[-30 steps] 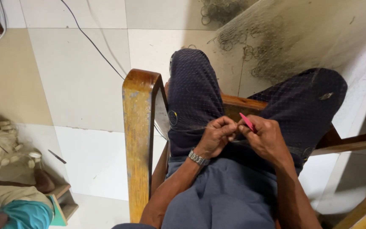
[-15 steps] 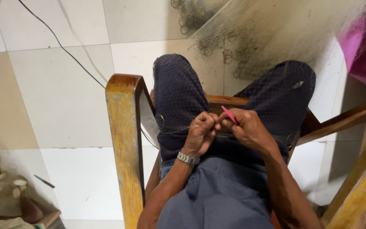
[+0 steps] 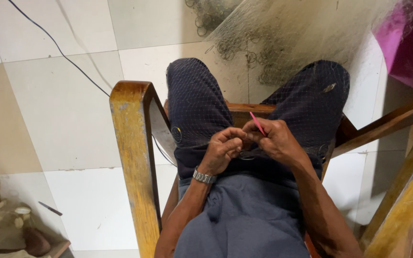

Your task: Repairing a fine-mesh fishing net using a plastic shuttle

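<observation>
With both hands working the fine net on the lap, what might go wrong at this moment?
1. The pink needle in the right hand points up close to the left hand; a slip might prick a finger.
2. The fine net drapes over both knees and onto the floor; it could snag on the wooden chair arm or tangle.
3. The wristwatch sits near the mesh and may catch threads.

A wooden chair armrest point(image 3: 132, 162) rises over the pale tiled floor point(image 3: 58, 110). A thin black cable point(image 3: 58, 48) runs across the tiles from the floor's far left corner toward the chair. A magenta cloth point(image 3: 405, 45) sits at the far right edge, and a small dark stick point(image 3: 49, 208) lies near the left edge.
</observation>
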